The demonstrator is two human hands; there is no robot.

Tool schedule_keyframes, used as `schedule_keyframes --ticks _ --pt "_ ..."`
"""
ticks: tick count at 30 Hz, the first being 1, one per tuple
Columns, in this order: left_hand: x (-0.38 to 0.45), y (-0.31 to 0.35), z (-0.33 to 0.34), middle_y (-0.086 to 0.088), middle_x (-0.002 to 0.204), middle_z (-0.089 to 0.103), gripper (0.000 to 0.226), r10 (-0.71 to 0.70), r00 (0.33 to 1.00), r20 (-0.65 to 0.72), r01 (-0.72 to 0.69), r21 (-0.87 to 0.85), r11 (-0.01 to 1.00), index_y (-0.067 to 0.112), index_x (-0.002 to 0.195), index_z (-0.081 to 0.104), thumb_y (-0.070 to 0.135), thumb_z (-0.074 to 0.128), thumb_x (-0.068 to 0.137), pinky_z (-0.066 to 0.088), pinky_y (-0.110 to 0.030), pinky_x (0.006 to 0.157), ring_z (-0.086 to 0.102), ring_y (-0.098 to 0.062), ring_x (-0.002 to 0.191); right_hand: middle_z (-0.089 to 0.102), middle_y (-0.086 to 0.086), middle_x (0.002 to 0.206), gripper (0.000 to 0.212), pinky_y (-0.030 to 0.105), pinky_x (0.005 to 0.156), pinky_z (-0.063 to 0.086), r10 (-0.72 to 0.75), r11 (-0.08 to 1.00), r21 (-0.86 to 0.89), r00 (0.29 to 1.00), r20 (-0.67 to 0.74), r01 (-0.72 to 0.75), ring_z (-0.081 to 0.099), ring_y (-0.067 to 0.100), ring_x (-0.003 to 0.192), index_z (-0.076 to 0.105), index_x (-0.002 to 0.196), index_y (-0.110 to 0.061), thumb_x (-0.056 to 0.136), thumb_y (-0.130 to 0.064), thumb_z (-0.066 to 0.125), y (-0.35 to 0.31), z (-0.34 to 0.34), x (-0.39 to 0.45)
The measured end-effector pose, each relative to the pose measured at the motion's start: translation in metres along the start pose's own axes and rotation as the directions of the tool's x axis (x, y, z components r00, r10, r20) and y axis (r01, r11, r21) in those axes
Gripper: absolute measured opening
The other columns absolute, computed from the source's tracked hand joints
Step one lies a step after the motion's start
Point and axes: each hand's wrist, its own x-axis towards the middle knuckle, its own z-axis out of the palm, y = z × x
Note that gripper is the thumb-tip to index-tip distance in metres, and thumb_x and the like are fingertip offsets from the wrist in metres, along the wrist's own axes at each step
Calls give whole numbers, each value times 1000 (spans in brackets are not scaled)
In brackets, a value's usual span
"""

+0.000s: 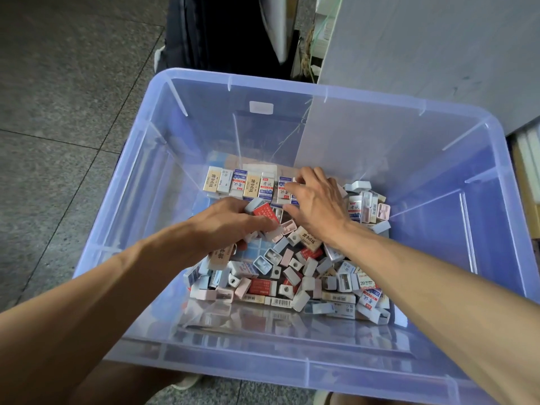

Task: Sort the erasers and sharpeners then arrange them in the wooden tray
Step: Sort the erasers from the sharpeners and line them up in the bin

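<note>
Grey speckled tile floor (pixel 58 112), dark bag behind, grey cabinet at right. Big translucent blue plastic tub (pixel 292 372) on floor, wooden tray presumably under pile, barely visible. Sorting step underway, looks maybe a third done: upright row of paper-sleeved erasers (pixel 245 184) along far edge, loose heap of small pastel plastic sharpeners (pixel 292 267) nearer. Left hand (pixel 228 223) fingers curled around red-sleeved eraser (pixel 265 214). Right hand (pixel 317 206) fingers spread, pressing row end. Next: slot red one upright into row.

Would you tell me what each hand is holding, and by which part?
The left hand grips several pieces including a red-wrapped eraser, hold point hidden. The right hand rests spread on the eraser row.
</note>
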Motion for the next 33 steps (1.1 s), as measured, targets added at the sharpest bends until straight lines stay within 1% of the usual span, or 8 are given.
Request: schedule_keyframes --ticks 4,10,13,17,20,23,29,33 --pt "0 0 1 -7 73 60 18 -17 1000 11 17 11 1000 8 87 68 25 71 87 46 -24 49 52 -14 56 54 9 123 45 42 98 42 7 998 58 1000 -7 -6 45 25 115 66 126 -10 90 -35 71 -3 0 2" --pt "1 0 2 8 53 61 14 -5 1000 -9 5 2 1000 12 80 67 23 70 88 45 -19 43 51 -8 47 55 10 120 52 40 97 44 30 990 136 999 -24 -27 50 25 111 62 127 -7 85 -35 76 -3 -6 -3" --pt "1 1 2 0 65 62 16 -11 1000 -2 11 2 1000 10 82 67 25 72 87 46 -20 45 52 -9 50 60 9 115 52 39 93 46 124 989 92 991 -54 -118 52 24 106 61 122 -7 82 -37 78 17 -15 -15" --pt "1 1 3 -7 73 61 17 -14 1000 2 14 23 1000 10 81 67 26 72 86 45 -21 46 52 -11 50 66 4 114 54 34 81 39 303 946 107 951 54 -308 50 24 108 57 119 -14 81 -46 78 26 -21 -18" --pt "1 -1 2 -6 69 59 17 -13 1000 5 13 7 1000 11 79 67 25 73 86 44 -22 46 51 -11 51 68 5 110 54 36 85 38 251 965 53 964 86 -256 53 24 106 52 122 -15 83 -43 77 19 -16 -18" --pt "0 -1 1 -2 66 59 18 -1 1000 4 1 2 1000 12 78 66 26 71 88 45 -22 47 52 -11 52 64 7 111 50 38 92 40 242 963 95 965 103 -252 55 25 105 48 122 -13 86 -33 76 12 -11 -16" --pt "4 -2 -1 -5 72 62 21 2 1000 -2 -2 2 1000 6 89 70 28 70 88 46 -26 52 54 -12 55 65 10 115 46 37 91 44 211 973 81 975 74 -217 56 25 103 49 120 -12 87 -30 75 8 -3 -4" --pt "4 -2 0 0 69 61 20 13 999 38 -14 9 1000 9 89 68 29 71 88 46 -22 51 53 -9 56 65 8 115 41 36 89 44 160 983 71 979 126 -169 55 25 104 48 120 -11 90 -28 71 11 -13 -8"
